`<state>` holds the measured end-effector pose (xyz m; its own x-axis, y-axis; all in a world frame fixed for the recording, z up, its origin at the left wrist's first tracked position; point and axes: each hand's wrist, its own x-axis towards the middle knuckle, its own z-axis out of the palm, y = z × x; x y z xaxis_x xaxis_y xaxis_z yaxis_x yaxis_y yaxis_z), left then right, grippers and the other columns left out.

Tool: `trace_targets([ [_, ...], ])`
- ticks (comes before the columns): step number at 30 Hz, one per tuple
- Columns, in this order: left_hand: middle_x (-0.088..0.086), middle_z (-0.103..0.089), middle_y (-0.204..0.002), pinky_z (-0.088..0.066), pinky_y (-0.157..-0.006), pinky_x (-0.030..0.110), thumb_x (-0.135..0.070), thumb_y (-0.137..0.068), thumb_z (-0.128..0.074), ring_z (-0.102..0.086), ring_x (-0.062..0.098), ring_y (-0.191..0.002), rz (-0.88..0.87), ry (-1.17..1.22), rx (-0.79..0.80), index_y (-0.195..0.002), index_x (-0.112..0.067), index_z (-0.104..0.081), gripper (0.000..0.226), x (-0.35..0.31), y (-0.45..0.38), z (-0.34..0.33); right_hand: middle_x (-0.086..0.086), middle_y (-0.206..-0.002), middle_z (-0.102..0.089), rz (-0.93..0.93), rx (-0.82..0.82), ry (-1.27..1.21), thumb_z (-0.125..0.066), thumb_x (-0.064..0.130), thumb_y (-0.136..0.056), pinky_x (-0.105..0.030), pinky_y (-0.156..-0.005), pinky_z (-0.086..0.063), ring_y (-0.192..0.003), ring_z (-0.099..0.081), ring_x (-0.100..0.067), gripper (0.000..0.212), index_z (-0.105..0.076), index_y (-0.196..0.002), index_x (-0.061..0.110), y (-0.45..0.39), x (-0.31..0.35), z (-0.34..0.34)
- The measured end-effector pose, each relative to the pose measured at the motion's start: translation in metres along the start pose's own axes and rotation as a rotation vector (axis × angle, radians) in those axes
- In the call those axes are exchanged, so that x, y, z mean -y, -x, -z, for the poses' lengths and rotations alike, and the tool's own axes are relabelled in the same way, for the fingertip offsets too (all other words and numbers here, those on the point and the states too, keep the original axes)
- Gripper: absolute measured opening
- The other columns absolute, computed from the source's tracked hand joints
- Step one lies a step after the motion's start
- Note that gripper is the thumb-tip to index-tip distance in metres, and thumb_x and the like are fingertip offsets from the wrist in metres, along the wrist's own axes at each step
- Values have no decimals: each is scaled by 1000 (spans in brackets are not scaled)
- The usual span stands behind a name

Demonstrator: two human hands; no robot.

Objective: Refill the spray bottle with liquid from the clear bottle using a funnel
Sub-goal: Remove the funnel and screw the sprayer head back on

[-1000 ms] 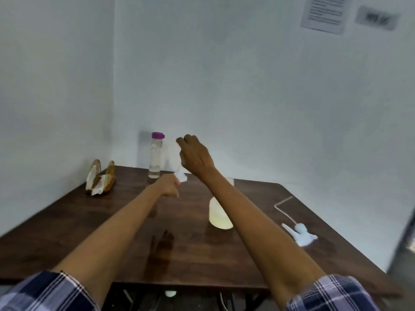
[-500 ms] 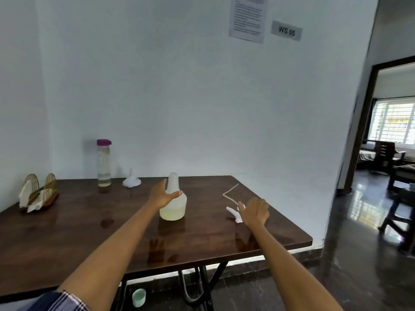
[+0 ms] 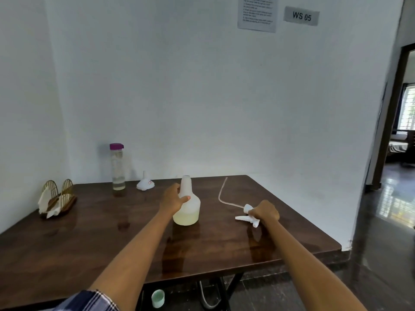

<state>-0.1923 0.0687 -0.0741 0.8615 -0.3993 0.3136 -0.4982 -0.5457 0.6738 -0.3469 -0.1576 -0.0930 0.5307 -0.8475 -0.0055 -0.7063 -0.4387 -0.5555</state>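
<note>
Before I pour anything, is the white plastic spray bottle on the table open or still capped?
Open. The white plastic spray bottle has a bare neck; its white trigger sprayer head lies apart on the table.

My dark wooden table (image 3: 94, 239) stands in a white-walled corner (image 3: 157, 86). A paper notice (image 3: 257, 13) and a "WS 05" sign (image 3: 301, 16) hang above. At right, a doorway (image 3: 402, 122) shows glossy floor (image 3: 386, 221) and a bright window (image 3: 407, 106).

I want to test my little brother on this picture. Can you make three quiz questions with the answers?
1. True or false: the funnel sits in the spray bottle.
2. Which hand holds the sprayer head? A left, B right.
3. What colour is the clear bottle cap?

Key:
1. False; it stands on the table beside the clear bottle.
2. B, the right hand; the left hand holds the spray bottle.
3. Purple.
</note>
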Motion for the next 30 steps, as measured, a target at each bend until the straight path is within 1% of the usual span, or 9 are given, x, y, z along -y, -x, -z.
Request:
trace_targets([
  [4,9,-57,-129,-46,-94,36,-28,-83,-69,-55,25,-116,7,25,1,-126,-7,-51,51,3,-2,-2,-6,-79,-58,87,-20,-230,-60,14,-77,-30,-68,-46,-78,-57,-24,13,-53,-80,4,-5,10,-5],
  [7,9,-58,-128,-46,-94,36,-28,-81,-71,-56,25,-115,10,40,-2,-126,-8,-54,52,5,-4,0,-10,-79,-69,178,-92,-283,-62,26,-72,-32,-69,-54,-76,-68,-24,39,-64,-92,-7,-18,18,-5],
  [9,9,-60,-125,-46,-93,36,-27,-80,-73,-57,25,-113,3,54,-5,-123,-7,-56,50,6,-5,1,-15,-93,-69,266,-236,-229,-62,23,-81,-30,-71,-50,-88,-67,-30,35,-65,-101,-5,-16,28,4],
  [11,10,-62,-122,-46,-91,35,-26,-78,-74,-57,25,-111,-1,69,-7,-120,-6,-59,49,6,-7,1,-19,-101,-63,377,-401,-233,-57,6,-87,-33,-71,-45,-92,-62,-35,17,-61,-101,-3,-10,37,19],
  [17,12,-62,-119,-44,-90,34,-26,-77,-76,-58,27,-110,20,81,6,-117,-3,-59,49,6,-10,3,-17,-82,-59,823,-722,-425,-53,-21,-71,-27,-66,-36,-78,-58,-36,21,-57,-80,-3,-5,43,51],
  [21,11,-60,-124,-44,-93,33,-27,-78,-75,-56,26,-114,40,80,38,-121,-3,-56,53,4,-12,7,-2,-75,-58,1042,-759,-436,-52,-20,-71,-10,-67,-35,-81,-56,-25,40,-45,-81,18,6,48,68],
  [23,12,-60,-124,-45,-94,34,-26,-78,-75,-56,26,-114,46,87,43,-121,-2,-56,53,3,-12,8,4,-79,-53,1113,-770,-399,-53,-23,-69,-1,-71,-35,-81,-51,-16,46,-44,-82,20,13,48,73],
  [26,13,-60,-124,-45,-94,34,-25,-77,-76,-57,26,-113,60,87,43,-120,-2,-57,52,2,-11,8,-7,-81,-58,1185,-782,-343,-54,-26,-65,1,-72,-34,-80,-50,-14,51,-45,-85,21,16,44,77],
  [30,13,-59,-126,-45,-96,33,-22,-78,-75,-56,26,-115,76,95,45,-122,-1,-56,53,-1,-10,8,-9,-83,-61,1185,-827,-352,-56,-27,-62,1,-70,-35,-82,-53,-15,54,-47,-86,20,17,41,84],
])
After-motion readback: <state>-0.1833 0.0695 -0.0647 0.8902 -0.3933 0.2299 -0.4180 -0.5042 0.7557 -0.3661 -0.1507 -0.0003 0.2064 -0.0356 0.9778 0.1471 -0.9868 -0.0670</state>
